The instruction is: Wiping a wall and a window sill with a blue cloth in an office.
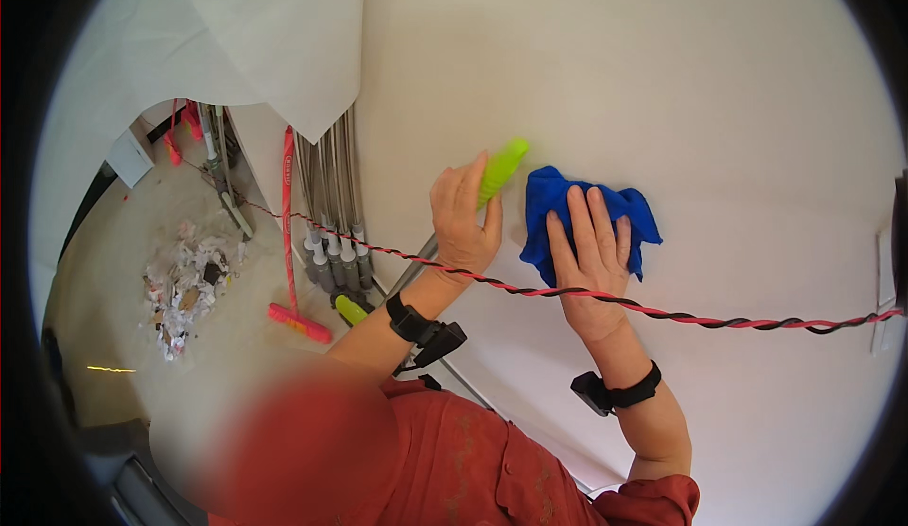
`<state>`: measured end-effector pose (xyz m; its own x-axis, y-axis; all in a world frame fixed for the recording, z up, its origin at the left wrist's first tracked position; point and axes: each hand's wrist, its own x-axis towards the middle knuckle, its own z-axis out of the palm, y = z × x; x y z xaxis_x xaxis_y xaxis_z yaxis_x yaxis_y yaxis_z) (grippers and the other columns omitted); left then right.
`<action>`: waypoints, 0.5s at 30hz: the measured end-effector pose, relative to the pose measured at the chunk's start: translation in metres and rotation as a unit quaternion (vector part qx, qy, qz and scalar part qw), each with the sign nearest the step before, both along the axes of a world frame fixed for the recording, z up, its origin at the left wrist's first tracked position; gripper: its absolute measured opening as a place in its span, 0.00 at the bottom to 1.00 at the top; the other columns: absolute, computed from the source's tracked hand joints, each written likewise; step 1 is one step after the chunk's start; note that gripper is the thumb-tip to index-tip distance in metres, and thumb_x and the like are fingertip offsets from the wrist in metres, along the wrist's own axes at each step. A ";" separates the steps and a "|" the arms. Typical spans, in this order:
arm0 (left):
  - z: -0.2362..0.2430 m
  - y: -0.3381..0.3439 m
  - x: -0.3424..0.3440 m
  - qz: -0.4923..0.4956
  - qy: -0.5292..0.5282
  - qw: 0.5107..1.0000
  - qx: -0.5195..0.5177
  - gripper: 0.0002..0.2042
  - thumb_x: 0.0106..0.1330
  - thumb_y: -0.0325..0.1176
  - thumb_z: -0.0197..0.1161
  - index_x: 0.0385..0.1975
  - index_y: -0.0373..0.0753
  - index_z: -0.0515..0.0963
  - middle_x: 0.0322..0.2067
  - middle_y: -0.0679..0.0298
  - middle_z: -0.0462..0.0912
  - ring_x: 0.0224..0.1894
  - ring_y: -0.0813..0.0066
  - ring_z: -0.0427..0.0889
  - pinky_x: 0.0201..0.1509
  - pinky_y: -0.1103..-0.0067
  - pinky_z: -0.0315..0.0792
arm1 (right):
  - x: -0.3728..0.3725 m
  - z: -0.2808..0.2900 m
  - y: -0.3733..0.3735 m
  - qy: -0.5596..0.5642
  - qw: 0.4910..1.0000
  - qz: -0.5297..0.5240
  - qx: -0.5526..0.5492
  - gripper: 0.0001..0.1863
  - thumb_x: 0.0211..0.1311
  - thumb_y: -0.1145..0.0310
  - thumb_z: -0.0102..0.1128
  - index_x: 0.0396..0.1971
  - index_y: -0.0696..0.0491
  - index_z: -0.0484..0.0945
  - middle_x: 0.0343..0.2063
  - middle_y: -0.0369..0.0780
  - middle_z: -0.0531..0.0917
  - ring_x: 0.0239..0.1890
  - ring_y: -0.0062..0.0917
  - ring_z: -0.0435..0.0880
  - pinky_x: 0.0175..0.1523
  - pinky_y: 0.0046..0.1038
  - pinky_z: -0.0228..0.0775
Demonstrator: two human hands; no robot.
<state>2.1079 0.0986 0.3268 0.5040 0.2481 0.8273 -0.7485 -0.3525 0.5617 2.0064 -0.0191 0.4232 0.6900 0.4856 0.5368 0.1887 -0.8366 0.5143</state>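
Observation:
My left hand is closed round the bright green grip of a grey pole. The pole slants down to the left behind my forearm, and I cannot tell what is at its lower end. To the right, my right hand presses a crumpled blue cloth against a broad pale surface. Its fingers are stretched out and slightly spread over the cloth, which bunches out around them. Each wrist wears a black strap with a small black device.
A twisted red and black cable crosses before both hands. At left stand several grey poles and a red broom, with a green piece nearby. Shredded paper lies heaped on the floor. A white sheet hangs at upper left.

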 end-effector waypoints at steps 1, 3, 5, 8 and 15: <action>0.001 0.005 -0.002 -0.003 0.006 1.000 -0.017 0.26 0.54 0.19 0.61 0.56 0.31 0.68 0.45 0.50 0.76 0.47 0.53 0.74 0.53 0.66 0.67 | 0.002 0.001 0.001 -0.004 1.000 0.013 0.010 0.15 0.54 0.73 0.56 0.44 0.55 0.78 0.59 0.46 0.71 0.64 0.35 0.67 0.63 0.42 0.56; 0.002 0.014 0.000 -0.003 0.012 0.999 -0.032 0.25 0.54 0.19 0.61 0.56 0.31 0.68 0.44 0.50 0.76 0.45 0.54 0.75 0.51 0.68 0.68 | 0.019 0.003 0.009 -0.012 0.999 0.032 0.010 0.15 0.53 0.73 0.56 0.43 0.56 0.77 0.59 0.47 0.71 0.64 0.36 0.67 0.62 0.42 0.56; 0.003 0.024 0.001 0.000 0.003 0.999 -0.036 0.25 0.54 0.18 0.61 0.55 0.30 0.68 0.43 0.49 0.75 0.44 0.54 0.76 0.47 0.70 0.70 | 0.041 0.005 0.022 -0.011 0.998 0.063 0.017 0.16 0.52 0.74 0.56 0.43 0.59 0.77 0.58 0.49 0.71 0.63 0.38 0.67 0.62 0.44 0.58; 0.004 0.034 0.001 0.007 -0.017 0.999 -0.030 0.25 0.54 0.19 0.61 0.55 0.29 0.68 0.43 0.48 0.75 0.43 0.53 0.76 0.47 0.70 0.71 | 0.078 0.007 0.041 -0.023 0.994 0.102 0.030 0.16 0.52 0.74 0.55 0.43 0.60 0.76 0.57 0.50 0.71 0.63 0.40 0.67 0.62 0.46 0.58; 0.009 0.059 0.003 0.000 -0.019 1.000 -0.019 0.24 0.54 0.19 0.62 0.54 0.27 0.68 0.43 0.46 0.75 0.42 0.51 0.76 0.47 0.68 0.71 | 0.175 -0.015 0.080 0.007 0.984 0.177 0.036 0.17 0.51 0.73 0.53 0.41 0.63 0.76 0.58 0.52 0.69 0.65 0.41 0.62 0.66 0.48 0.52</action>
<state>2.1113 0.1574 0.3353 0.4723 0.2787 0.8362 -0.7698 -0.3317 0.5453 2.1818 0.0610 0.4084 0.4929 0.6572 0.5702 0.4812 -0.7519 0.4507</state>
